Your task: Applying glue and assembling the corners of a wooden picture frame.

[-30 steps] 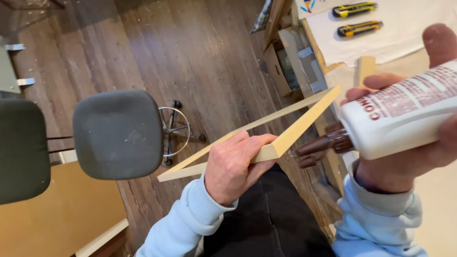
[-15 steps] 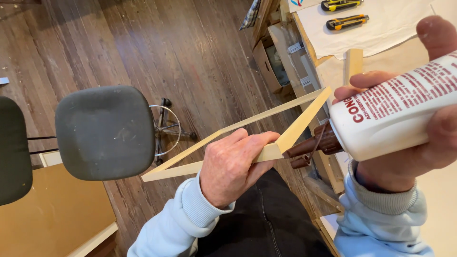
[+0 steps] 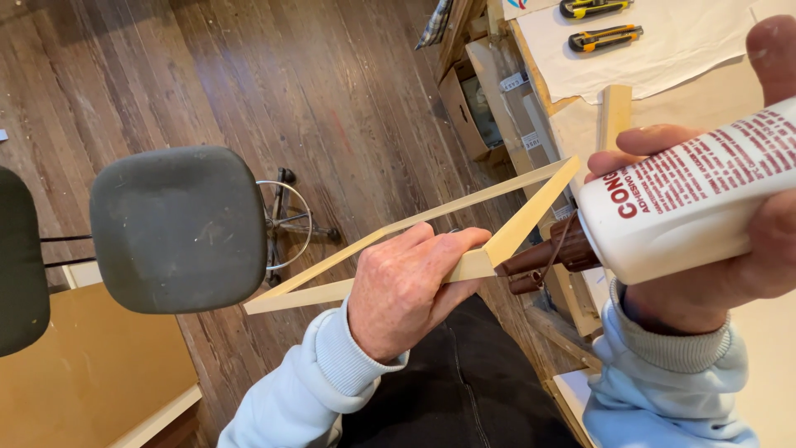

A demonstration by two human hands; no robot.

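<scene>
From the head camera I see my left hand (image 3: 406, 290) closed around the near rail of a thin wooden frame (image 3: 531, 220), held tilted in the air above my lap, its far corner rising toward the bench (image 3: 663, 108). My right hand (image 3: 713, 274) is wrapped tight round a white glue bottle (image 3: 688, 203), just right of that grip; its brown nozzle (image 3: 543, 261) points at the frame's rail beside my left fingertips, touching it or nearly so, I cannot tell which. I judge glue is going onto the rail. The next move calls for a gentle squeeze and a steady run along the wood. Two yellow utility knives (image 3: 601, 23) lie beyond on the bench; a grey stool (image 3: 178, 228) stands left.
</scene>
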